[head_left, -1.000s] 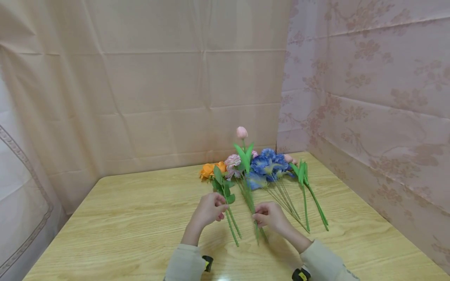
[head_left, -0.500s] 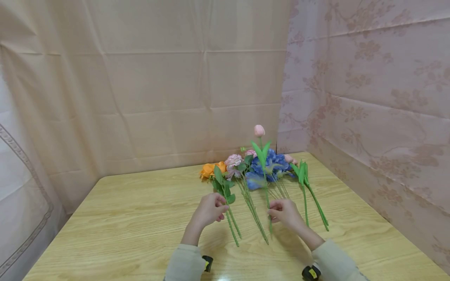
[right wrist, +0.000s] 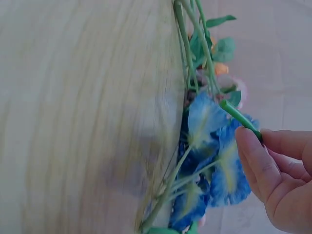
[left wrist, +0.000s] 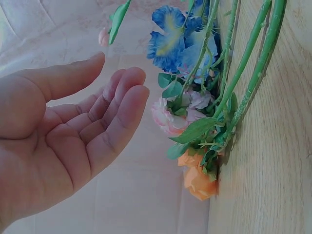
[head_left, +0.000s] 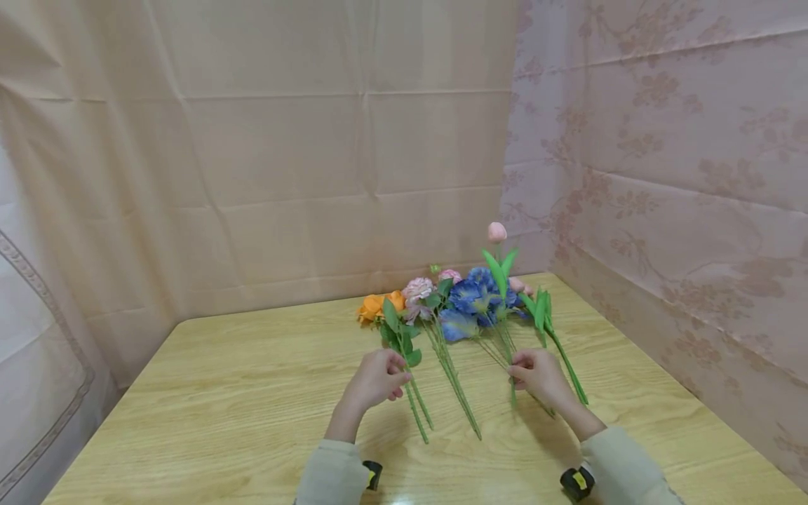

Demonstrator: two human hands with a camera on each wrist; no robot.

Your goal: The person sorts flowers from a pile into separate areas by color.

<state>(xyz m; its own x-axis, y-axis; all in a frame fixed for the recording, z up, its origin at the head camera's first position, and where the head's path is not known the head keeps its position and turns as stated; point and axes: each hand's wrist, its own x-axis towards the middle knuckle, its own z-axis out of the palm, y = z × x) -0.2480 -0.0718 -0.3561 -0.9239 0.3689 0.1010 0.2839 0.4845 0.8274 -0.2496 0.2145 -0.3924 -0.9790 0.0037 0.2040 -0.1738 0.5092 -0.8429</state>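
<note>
My right hand (head_left: 538, 377) pinches the lower stem of a pink tulip (head_left: 497, 232), which stands upright above the blue flowers (head_left: 470, 298). In the right wrist view the cut end of its green stem (right wrist: 239, 118) pokes out between thumb and fingers. My left hand (head_left: 374, 379) holds nothing; its fingers are loosely bent, as the left wrist view of the hand (left wrist: 92, 122) shows. It hovers beside the stems of the orange flowers (head_left: 374, 306). Pale pink-purple flowers (head_left: 418, 291) lie between the orange and blue ones, their stems pointing toward me.
More tulips (head_left: 571, 368) lie at the right, partly behind my right hand. The flowers rest on a wooden table (head_left: 252, 400) near its back edge. A beige curtain (head_left: 284, 175) hangs behind, and a floral cloth (head_left: 682, 175) on the right.
My right hand has carried the tulip to the right, from over the pink-purple stems to over the blue flowers' stems. The left hand has stayed in place.
</note>
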